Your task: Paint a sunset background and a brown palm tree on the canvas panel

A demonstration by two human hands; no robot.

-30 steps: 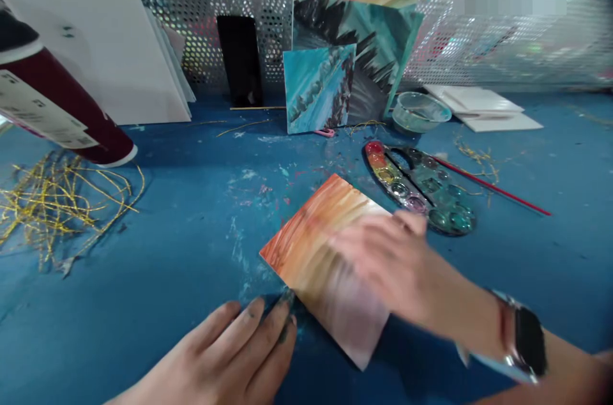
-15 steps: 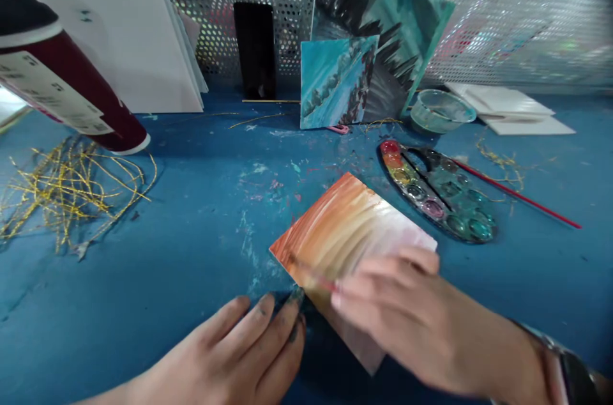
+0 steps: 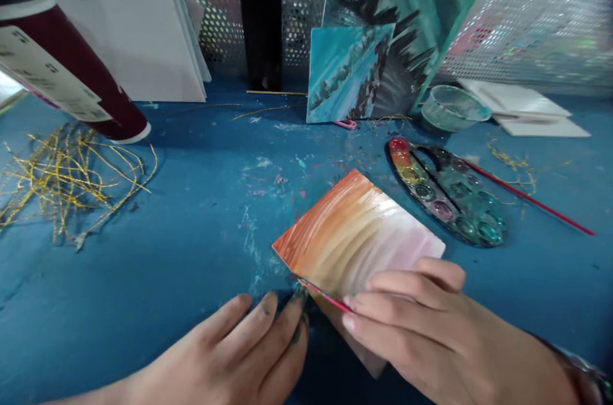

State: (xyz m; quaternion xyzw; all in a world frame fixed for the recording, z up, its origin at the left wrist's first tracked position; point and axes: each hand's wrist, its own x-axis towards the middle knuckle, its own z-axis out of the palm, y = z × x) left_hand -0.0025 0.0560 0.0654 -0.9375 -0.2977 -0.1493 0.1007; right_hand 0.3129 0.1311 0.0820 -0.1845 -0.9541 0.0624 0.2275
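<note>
A small painted panel (image 3: 345,226) lies turned at an angle on the blue table, streaked from orange through tan to pale lilac. My right hand (image 3: 431,322) pinches a thin red paintbrush (image 3: 330,298), whose tip is at the panel's lower left edge. With fingers stretched out, my left hand (image 3: 249,347) rests on the table, its paint-stained fingertips at that same edge, close to the brush tip. Part of the panel's right side is hidden behind my right hand. Right of the panel sits a paint palette (image 3: 447,194) with smeared wells.
A second red brush (image 3: 536,199) lies by the palette, with a plastic water cup (image 3: 454,108) and white panels (image 3: 536,108) behind. Finished-looking paintings (image 3: 347,76) and a phone (image 3: 262,38) lean on the mesh. Left are gold strings (image 3: 71,181) and a maroon can (image 3: 79,66).
My right hand has moved slightly right and down, bringing the brush tip from the orange area to the panel's lower left edge. My left hand stays nearly in place. The view has shifted slightly.
</note>
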